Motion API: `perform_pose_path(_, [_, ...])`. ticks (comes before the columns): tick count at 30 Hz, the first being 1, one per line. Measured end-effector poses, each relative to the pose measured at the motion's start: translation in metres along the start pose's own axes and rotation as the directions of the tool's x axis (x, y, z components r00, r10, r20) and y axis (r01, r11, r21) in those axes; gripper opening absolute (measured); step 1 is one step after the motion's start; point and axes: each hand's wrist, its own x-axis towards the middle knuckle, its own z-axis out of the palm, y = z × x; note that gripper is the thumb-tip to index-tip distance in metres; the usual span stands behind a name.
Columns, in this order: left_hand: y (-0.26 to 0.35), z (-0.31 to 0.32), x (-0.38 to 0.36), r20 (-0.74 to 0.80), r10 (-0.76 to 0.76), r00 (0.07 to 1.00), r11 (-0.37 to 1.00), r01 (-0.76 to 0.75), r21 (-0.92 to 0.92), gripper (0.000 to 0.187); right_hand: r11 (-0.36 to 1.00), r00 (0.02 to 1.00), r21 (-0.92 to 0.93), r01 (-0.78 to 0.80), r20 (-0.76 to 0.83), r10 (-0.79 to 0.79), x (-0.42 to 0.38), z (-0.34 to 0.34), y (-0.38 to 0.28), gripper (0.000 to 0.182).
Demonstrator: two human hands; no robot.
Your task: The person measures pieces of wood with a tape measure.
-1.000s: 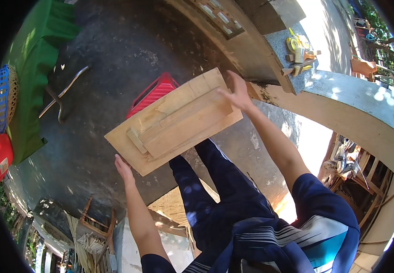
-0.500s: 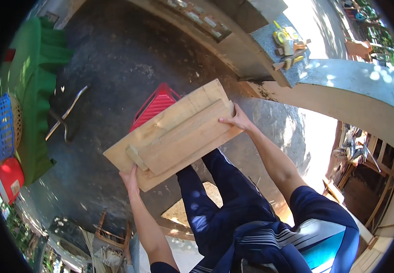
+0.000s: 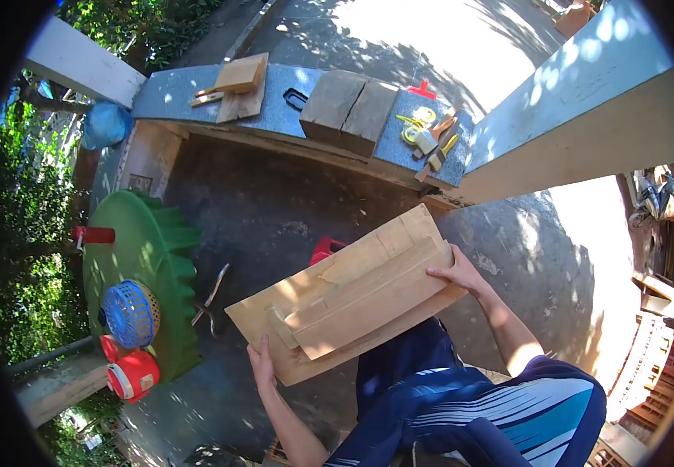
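Observation:
A wide flat wooden board is held up in front of my body, tilted so its right end is higher in view. On top of it lies a narrower thick plank, with a small wooden strip across its left end. My left hand grips the board's lower left edge, its thumb on the upper face. My right hand clasps the right end, thumb over the plank and fingers hidden underneath. Below the board, a red plastic stool is mostly covered.
A blue-grey ledge ahead bears a large wooden block, smaller wood pieces and yellow-handled tools. At left stands a green scalloped table with a blue basket and red-white container. A pillar rises at right.
My view has lifted toward the ledge, so the ledge and green table show more fully. The boards sit lower and further right in view, still in both hands.

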Motion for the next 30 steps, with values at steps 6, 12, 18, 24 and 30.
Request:
perform_pose_path(6, [0.105, 0.038, 0.002, 0.023, 0.037, 0.999, 0.999, -0.038, 0.027, 0.068, 0.998, 0.998, 0.041, -0.038, -0.042, 0.04, 0.031, -0.048, -0.031, 0.107])
perform_pose_path(12, [0.199, 0.086, 0.024, 0.071, 0.107, 0.992, 0.99, -0.113, 0.084, 0.06, 0.998, 0.989, 0.061, -0.003, -0.145, 0.012, 0.054, -0.096, -0.079, 0.102])
perform_pose_path(18, [0.3, 0.134, 0.087, 0.165, 0.186, 0.969, 0.93, -0.227, 0.288, 0.069, 0.988, 0.961, 0.155, -0.005, -0.274, 0.048, 0.085, -0.093, -0.078, 0.097])
perform_pose_path(24, [0.395, 0.195, 0.159, 0.252, 0.284, 0.925, 0.855, -0.363, 0.37, 0.065, 0.928, 0.916, 0.364, 0.085, -0.394, 0.071, 0.125, -0.087, -0.099, 0.094])
perform_pose_path(30, [0.461, 0.282, 0.272, 0.471, 0.252, 0.845, 0.76, -0.474, 0.444, 0.066, 0.91, 0.821, 0.413, 0.034, -0.531, 0.21, 0.177, -0.072, -0.133, 0.091])
